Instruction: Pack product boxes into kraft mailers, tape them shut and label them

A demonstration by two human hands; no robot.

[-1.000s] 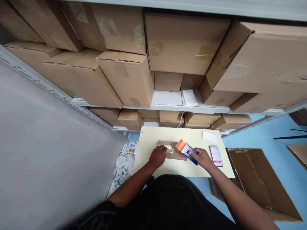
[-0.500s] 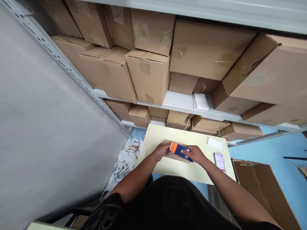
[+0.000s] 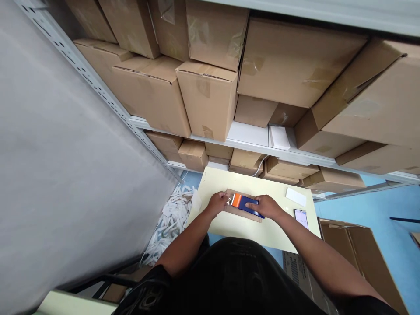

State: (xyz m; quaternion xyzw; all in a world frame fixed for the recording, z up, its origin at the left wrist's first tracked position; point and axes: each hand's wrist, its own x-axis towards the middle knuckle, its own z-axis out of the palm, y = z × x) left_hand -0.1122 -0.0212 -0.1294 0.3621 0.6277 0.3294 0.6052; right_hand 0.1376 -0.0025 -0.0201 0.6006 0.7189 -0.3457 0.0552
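Note:
A small flat cardboard parcel lies on a pale yellow table. My right hand is closed round a blue and orange tape dispenser and holds it on top of the parcel. My left hand rests on the parcel's left end, right beside the dispenser's orange tip, with its fingers curled down on the cardboard.
A phone and a white card lie at the table's right side. An open cardboard box stands on the blue floor to the right. White paper scraps litter the floor at left. Shelves of cardboard boxes fill the back.
My right hand has drawn the tape dispenser leftward along the parcel, from its right end toward my left hand. The view has shifted to the left and up.

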